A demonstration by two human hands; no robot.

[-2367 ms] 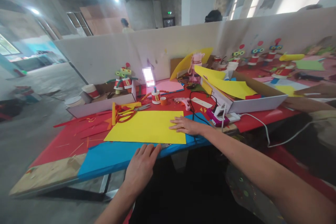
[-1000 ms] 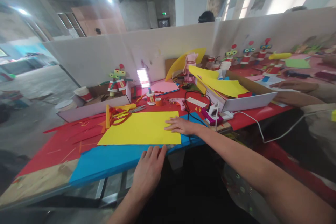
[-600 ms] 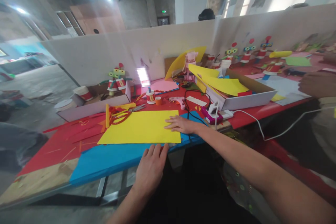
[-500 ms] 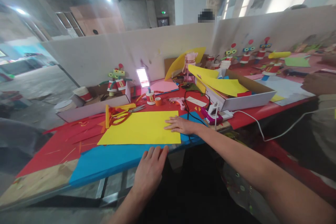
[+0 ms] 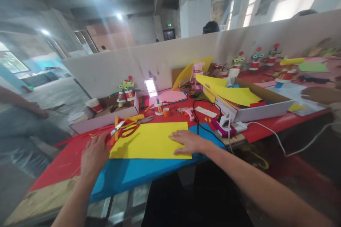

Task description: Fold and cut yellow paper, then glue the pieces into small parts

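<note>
A yellow sheet lies flat over blue material at the table's front. My right hand rests on its right end, fingers spread, palm down. Left of the sheet, my left hand is closed with curled fingers. From its fingertips sticks a slim knife-like tool with a silver, blade-like end; its grip is mostly hidden. Orange-handled scissors lie behind the sheet's left part, blades pointing right, near orange-yellow strips.
Behind the sheet stand a small cup figure and a pink glue gun with a black cable. An open box of coloured sheets is at right, beside a purple power strip. Another box stands left. Another person's legs show at far left.
My left hand has moved left from the sheet's front edge, and a silver-ended tool now shows in it. My right hand stays on the sheet. The view has shifted slightly.
</note>
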